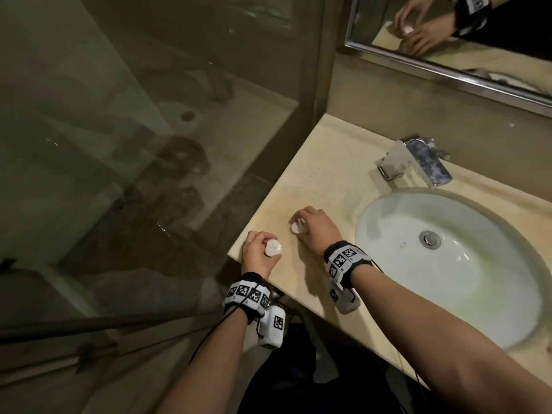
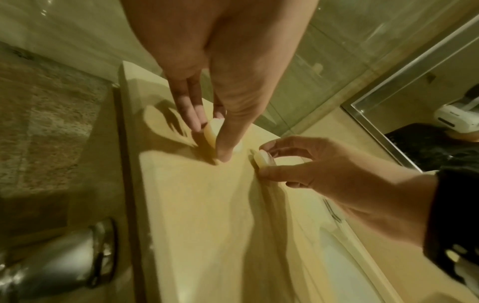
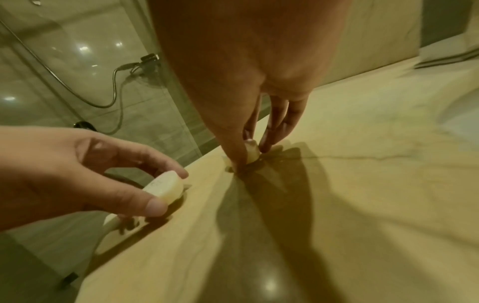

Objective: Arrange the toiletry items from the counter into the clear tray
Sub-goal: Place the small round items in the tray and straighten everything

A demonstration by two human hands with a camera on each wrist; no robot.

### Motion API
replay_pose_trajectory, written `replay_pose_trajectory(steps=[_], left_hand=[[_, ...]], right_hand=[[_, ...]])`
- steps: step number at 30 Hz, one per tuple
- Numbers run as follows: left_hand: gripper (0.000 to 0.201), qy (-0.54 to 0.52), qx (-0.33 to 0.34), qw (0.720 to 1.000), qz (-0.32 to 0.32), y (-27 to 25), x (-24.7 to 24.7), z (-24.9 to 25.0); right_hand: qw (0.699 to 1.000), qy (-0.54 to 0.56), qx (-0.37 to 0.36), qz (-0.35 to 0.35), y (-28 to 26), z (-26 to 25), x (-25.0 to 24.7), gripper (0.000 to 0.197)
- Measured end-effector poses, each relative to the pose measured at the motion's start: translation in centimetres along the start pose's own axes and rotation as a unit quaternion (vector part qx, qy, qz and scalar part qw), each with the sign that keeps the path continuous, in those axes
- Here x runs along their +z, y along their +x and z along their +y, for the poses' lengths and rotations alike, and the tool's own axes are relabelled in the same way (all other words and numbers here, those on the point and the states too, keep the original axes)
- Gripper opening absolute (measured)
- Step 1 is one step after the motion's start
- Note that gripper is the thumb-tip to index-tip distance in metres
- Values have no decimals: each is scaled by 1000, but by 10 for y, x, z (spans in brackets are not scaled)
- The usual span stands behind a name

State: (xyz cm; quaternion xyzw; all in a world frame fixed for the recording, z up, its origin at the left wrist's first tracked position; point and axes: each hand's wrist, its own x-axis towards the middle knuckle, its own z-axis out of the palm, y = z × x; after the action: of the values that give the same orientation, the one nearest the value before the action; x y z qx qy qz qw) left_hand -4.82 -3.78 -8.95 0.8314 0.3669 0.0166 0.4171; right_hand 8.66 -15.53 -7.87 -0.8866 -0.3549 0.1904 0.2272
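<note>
Bathroom, dim and yellow-tinted lighting. A cream stone vanity counter [image 1: 322,174] carries an oval white undermount basin [image 1: 466,282] with a metal drain plug [image 1: 429,239]. A squared chrome tap [image 1: 418,161] stands on the counter just behind the basin. Above it, a beige wall [image 1: 418,94] bears a chrome-framed mirror [image 1: 448,61]. To the counter's left stands a clear glass shower partition [image 1: 149,130]; behind it lie pale glossy tiles and a round floor drain [image 1: 187,115]. A flexible chrome shower hose [image 3: 114,86] hangs inside the enclosure, with light spots glinting on the tiles.
</note>
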Motion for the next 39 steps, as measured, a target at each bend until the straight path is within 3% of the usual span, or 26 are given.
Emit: replay_pose_trajectory(steps=[6,14,22,29,36,39], left_hand=[[38,-21,61,996,-57,-11,32,59],[38,-29,176,966,-188,-49,128,169],[36,-18,258,923,-284,-127,241,265],[37,4,287,899,-330,-189,329,327],[38,19,301,886,-353,-219,373,357],[39,18,309,883,-351,-219,378,361]], right_hand=[[989,99,50,99,-56,51,-42,37],[954,142,156,212,-172,139,-119,46],[868,215,293,338,-305,238,-175,40],[784,266,400,393,-410,329,-203,37],[707,255,483,450,-442,398,-214,30],[707,208,516,437,-439,413,-218,22]])
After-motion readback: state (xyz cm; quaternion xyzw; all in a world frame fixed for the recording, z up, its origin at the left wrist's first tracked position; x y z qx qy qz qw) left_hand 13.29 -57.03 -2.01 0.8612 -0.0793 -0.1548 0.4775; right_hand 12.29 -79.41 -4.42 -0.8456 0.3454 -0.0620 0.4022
